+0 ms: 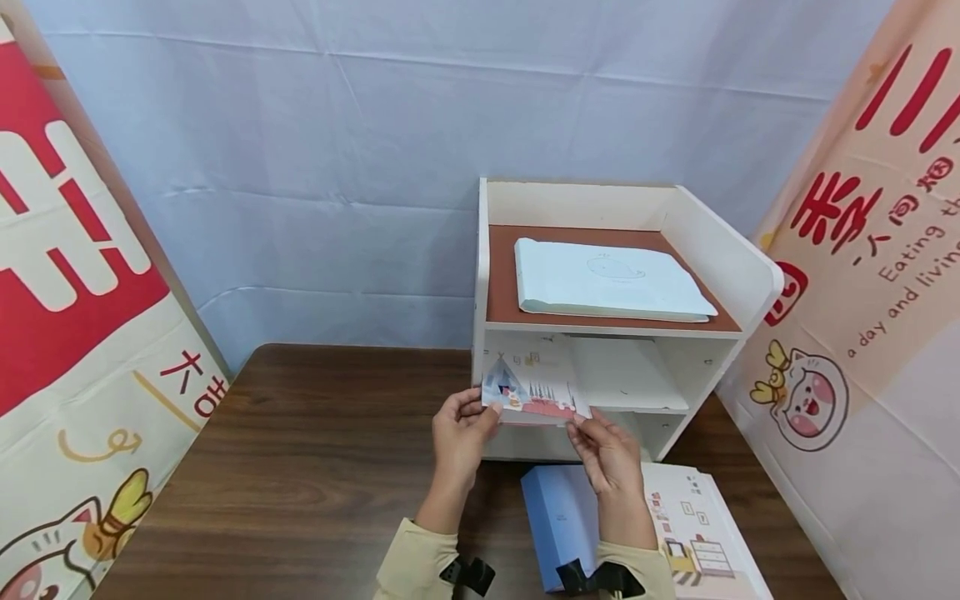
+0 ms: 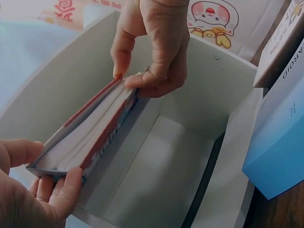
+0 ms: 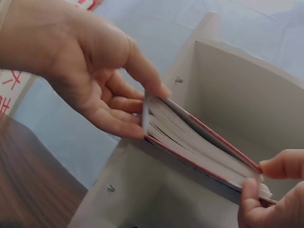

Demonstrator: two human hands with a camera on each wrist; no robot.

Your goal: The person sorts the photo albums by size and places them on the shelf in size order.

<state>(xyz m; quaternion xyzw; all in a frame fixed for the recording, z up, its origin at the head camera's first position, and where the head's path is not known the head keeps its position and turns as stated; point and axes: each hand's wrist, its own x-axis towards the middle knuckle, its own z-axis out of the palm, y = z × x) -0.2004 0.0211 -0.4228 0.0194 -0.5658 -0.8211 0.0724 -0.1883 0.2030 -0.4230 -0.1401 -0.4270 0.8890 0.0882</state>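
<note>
From my remote seat I view a person's left hand (image 1: pixel 461 429) and right hand (image 1: pixel 611 454) each pinching one near corner of a picture book (image 1: pixel 534 385) between thumb and fingers, the book being at the left part of the middle opening of a white shelf unit (image 1: pixel 723 246). On the unit's brown top board (image 1: pixel 504 275) I note a white pad (image 1: pixel 611 281) bearing a whale drawing; on the wooden table (image 1: pixel 337 450) nearer me, a blue box (image 1: pixel 557 517) lies left of a white book (image 1: pixel 701 533).
</note>
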